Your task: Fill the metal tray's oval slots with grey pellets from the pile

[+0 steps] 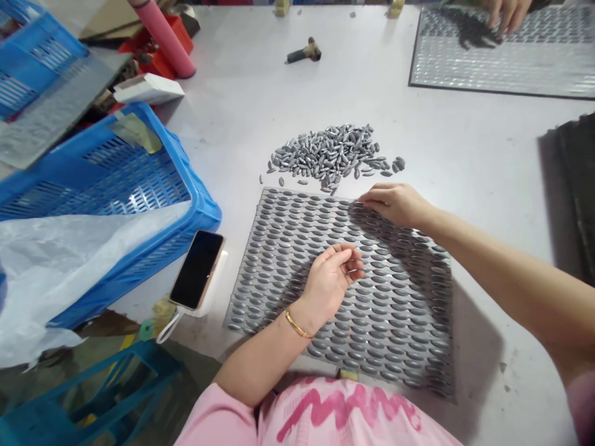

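Observation:
A flat tray (279, 291) lies before me, its rows filled with grey oval pieces pointed at both ends. At its far edge my right hand (395, 205) reaches down, fingertips closed together against the rows; whatever they pinch is hidden. Above the middle of the tray is my left hand (331, 279), palm turned partly up. Its fingers are half curled and a little apart, with nothing visible in them. A loose pile of the same grey oval pieces (330, 152) sits just beyond the tray, with a few strays around it.
To the left stand a blue crate (204, 207) with clear plastic film (93, 260) and a phone (198, 269) on a white object. A dark tool (304, 52) lies farther back. At far right, another person's hand (506, 15) works over a second tray (502, 71). A black stack (579, 192) borders the right.

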`<state>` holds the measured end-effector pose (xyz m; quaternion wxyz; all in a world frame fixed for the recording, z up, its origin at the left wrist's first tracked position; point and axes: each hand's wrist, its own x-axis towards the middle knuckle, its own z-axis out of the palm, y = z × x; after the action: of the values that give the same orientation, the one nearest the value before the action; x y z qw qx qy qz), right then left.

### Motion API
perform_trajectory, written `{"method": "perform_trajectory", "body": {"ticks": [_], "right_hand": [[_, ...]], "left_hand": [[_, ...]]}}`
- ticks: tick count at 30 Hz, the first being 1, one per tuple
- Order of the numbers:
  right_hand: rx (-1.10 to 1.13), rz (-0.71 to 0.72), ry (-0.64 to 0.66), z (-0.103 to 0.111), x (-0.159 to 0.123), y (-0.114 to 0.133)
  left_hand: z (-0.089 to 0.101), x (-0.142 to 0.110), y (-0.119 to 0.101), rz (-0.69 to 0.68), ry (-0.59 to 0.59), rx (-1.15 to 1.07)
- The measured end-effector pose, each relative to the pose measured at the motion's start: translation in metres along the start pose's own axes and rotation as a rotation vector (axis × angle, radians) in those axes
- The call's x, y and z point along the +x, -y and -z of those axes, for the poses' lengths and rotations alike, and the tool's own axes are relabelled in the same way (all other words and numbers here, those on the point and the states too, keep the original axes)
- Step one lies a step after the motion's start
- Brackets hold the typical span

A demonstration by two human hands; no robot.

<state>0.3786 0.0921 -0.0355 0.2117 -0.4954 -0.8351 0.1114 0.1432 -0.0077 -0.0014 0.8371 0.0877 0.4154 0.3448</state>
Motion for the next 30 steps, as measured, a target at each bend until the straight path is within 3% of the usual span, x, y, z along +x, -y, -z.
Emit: {"method": "perform_trajectory", "body": {"ticks": [5, 11, 30], "right_hand": [[-0.040, -0.100, -0.012, 0.018, -0.019, -0.002], [-0.107, -0.035, 0.013, 0.010, -0.040, -0.003], [-0.174, 0.014, 0.035, 0.005, -0.037, -0.003]], "left_hand": [[0.003, -0.001, -0.002, -0.001, 0.008, -0.011], [0.002, -0.002, -0.001, -0.001, 0.003, -0.007], [0.000, 0.001, 0.002, 0.018, -0.010, 0.003]]}}
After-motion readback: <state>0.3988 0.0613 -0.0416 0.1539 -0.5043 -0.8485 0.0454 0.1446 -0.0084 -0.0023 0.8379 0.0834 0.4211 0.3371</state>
